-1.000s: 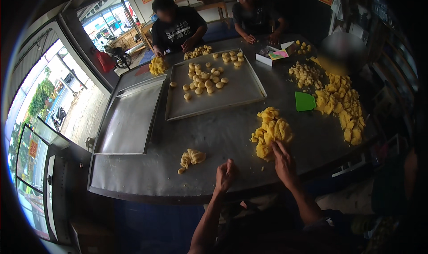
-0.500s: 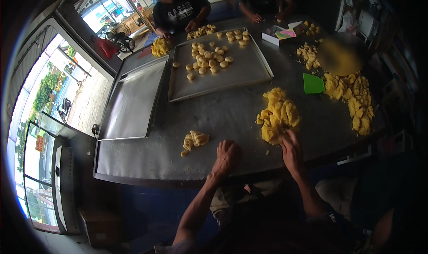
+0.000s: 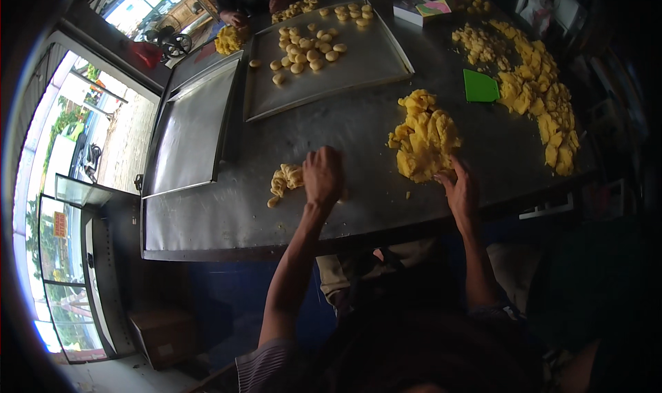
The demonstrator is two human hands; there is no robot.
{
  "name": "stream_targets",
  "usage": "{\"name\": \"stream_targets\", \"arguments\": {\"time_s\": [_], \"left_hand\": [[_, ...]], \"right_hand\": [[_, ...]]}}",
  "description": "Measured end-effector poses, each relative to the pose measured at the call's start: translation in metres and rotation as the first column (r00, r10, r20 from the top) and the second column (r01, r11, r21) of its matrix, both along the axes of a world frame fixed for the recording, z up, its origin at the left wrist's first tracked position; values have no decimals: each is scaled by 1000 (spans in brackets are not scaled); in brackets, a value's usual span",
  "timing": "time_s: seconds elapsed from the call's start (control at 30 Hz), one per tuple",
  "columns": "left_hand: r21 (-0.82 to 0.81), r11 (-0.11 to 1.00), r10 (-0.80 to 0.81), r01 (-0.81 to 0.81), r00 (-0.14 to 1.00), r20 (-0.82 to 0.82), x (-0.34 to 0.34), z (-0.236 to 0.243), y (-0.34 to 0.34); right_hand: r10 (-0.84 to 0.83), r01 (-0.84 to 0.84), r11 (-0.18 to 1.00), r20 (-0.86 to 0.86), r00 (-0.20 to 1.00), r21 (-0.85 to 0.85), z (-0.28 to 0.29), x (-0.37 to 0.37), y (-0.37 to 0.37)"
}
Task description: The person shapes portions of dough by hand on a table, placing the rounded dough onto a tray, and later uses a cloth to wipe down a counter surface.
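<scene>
A mound of soft yellow paste [image 3: 422,141] lies on the metal table. At its near right edge is my right hand [image 3: 463,192], thumb and forefinger apart, fingertips by the paste. My left hand [image 3: 324,176] is closed, with fingers curled down, just right of a small heap of pale dough pieces [image 3: 286,179]. Whatever its fingers hold is hidden beneath the knuckles. A small pale bit shows by its wrist. Beyond the mound, a green scraper [image 3: 480,86] rests beside a long bank of yellow paste [image 3: 552,127].
Round pale dough balls sit on a large metal tray [image 3: 331,93] at the back. Another metal tray [image 3: 186,138] lies left. Pale crumbly pieces [image 3: 483,47] and an open box [image 3: 420,12] stand far right. Co-workers' hands [image 3: 234,18] are at the far edge.
My left hand has moved left toward the pale dough heap, and a pale bit now shows beside it. My right hand has stayed near the mound, with its fingers more apart. The view has shifted.
</scene>
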State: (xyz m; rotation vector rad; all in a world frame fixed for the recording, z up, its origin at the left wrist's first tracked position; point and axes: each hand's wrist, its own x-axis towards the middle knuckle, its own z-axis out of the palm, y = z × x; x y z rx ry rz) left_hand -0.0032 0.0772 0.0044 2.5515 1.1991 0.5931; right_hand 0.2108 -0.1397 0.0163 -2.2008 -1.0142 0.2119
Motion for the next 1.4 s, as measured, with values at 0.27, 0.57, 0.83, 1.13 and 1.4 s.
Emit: {"name": "stream_targets", "arguments": {"time_s": [0.27, 0.57, 0.83, 1.13, 1.4], "left_hand": [[170, 955, -225, 243, 967, -119, -28, 4, -29], [52, 985, 140, -163, 943, 301, -64, 80, 2], [-73, 961, 262, -267, 962, -74, -139, 8, -5], [-294, 941, -81, 169, 954, 290, -86, 26, -42], [209, 959, -156, 194, 971, -184, -36, -2, -58]], "right_hand": [[0, -20, 996, 215, 977, 92, -11, -11, -15], [58, -64, 997, 154, 986, 36, -9, 0, -5], [-19, 35, 998, 315, 949, -43, -24, 27, -23], [61, -60, 998, 271, 961, -10, -5, -10, -37], [10, -6, 1000, 187, 982, -21, -17, 17, -21]]}}
